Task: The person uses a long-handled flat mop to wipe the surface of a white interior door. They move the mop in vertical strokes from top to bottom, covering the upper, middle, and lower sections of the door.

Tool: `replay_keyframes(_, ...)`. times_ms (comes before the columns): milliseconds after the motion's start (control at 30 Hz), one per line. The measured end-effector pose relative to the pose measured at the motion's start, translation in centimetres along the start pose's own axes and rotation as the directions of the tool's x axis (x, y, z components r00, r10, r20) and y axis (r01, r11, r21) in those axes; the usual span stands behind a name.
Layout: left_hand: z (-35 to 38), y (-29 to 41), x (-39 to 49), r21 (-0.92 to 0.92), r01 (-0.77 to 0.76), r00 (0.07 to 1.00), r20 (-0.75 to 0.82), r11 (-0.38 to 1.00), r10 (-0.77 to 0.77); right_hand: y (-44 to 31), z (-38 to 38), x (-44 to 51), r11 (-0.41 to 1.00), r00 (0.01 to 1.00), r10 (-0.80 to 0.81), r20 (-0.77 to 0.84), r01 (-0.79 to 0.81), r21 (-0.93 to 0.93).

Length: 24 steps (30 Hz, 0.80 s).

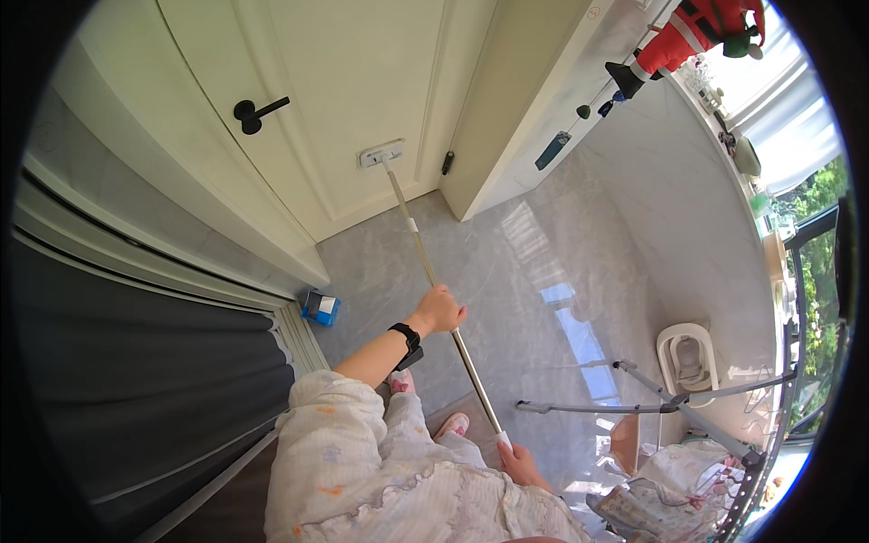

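My left hand (438, 310), with a black band on its wrist, grips the middle of a long metal mop pole (470, 360). Lower down, my right hand (521, 463) is wrapped around the white grip (503, 440) at the pole's near end. At the far end, the flat white mop head (381, 154) lies against the lower part of a cream panelled door (366, 75). The mop's pad is mostly hidden behind its plate. The door is shut and carries a black lever handle (256, 114).
A blue box (320, 308) sits on the grey tiled floor (380, 271) by the dark curtain (149, 366). At right stand a folding drying rack (611, 408) with clothes (672, 485) and a folded white basin (687, 360). A Santa figure (692, 41) hangs upper right.
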State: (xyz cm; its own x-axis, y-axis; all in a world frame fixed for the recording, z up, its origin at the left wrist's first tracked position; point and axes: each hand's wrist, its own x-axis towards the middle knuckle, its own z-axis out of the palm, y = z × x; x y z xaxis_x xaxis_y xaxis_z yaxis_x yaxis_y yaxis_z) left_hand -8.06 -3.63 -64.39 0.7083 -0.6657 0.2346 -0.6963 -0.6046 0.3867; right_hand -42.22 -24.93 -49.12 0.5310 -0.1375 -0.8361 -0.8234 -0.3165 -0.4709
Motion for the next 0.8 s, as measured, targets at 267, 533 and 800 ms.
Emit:
replay_keyframes(267, -12.6, 10.2, -0.1, -0.049, -0.182, 0.928, -0.34, 0.982, 0.155, 3.9, -6.2, -9.7, 0.973, 0.982, -0.188, 0.003, 0.187, -0.135)
replay_keyframes(533, -14.4, 11.0, -0.3, 0.035, -0.207, 0.904, -0.375, 0.978, 0.205, 2.3, -5.8, -10.9, 0.959, 0.983, -0.177, 0.045, 0.183, -0.215)
replay_keyframes(800, -11.9, 8.0, 0.5, -0.134, -0.325, 0.888, -0.384, 0.936, 0.254, 4.1, -3.8, -7.0, 0.972, 0.977, -0.198, -0.076, 0.185, -0.145)
